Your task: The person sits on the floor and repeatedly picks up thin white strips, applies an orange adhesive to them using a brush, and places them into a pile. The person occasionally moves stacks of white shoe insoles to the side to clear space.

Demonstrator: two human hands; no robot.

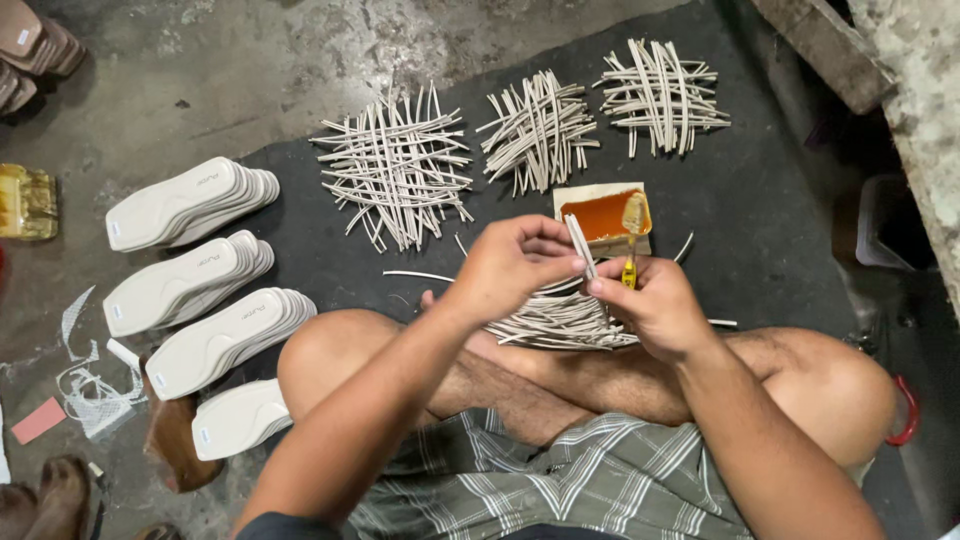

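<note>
My left hand [508,268] pinches a thin off-white strip [580,244] near its top end, holding it upright in front of me. My right hand [655,305] touches the same strip lower down and also grips a small yellow-handled brush [632,232] whose glue-coated bristles point up. Behind the hands sits an open box of orange glue [597,215]. A loose pile of the same strips [555,320] lies on the dark mat just beyond my crossed legs.
Three crosshatched piles of strips [398,168] [540,130] [660,95] lie on the dark mat [780,200]. Stacks of white insoles [185,203] [180,280] [225,338] [238,420] sit left. Brown footwear [35,45] is at top left, paper scraps [90,390] at lower left.
</note>
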